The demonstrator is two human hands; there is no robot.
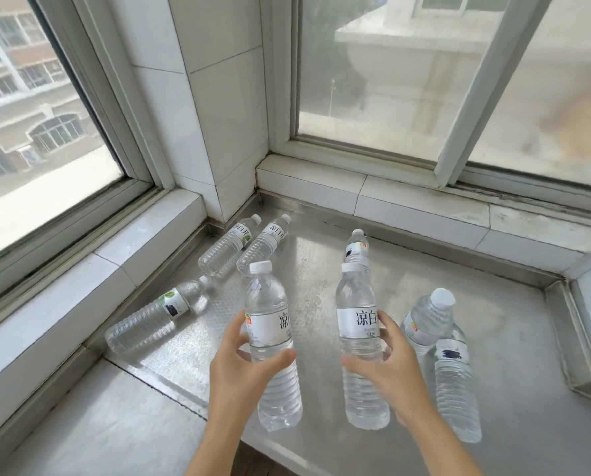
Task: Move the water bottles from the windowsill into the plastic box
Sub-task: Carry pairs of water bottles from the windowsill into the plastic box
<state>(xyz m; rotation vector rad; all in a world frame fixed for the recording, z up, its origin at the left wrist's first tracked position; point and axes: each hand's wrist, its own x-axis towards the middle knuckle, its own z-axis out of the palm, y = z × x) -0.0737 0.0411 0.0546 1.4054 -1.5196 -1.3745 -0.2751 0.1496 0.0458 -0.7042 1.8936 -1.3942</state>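
My left hand (241,369) grips a clear water bottle (270,338) with a white cap and white label, held upright above the metal windowsill (514,341). My right hand (388,369) grips a second water bottle (357,324) the same way. Two bottles (249,243) lie side by side near the back corner. Another bottle (156,316) lies on its side at the left. One bottle (357,247) stands behind the right-hand one. Two more bottles (441,352) stand at the right. The plastic box is out of view.
White tiled ledges (122,255) and window frames border the sill at the left and back. A tiled pillar (218,115) fills the corner. A raised frame (586,341) closes the right side. The sill's front edge (287,455) is just below my wrists.
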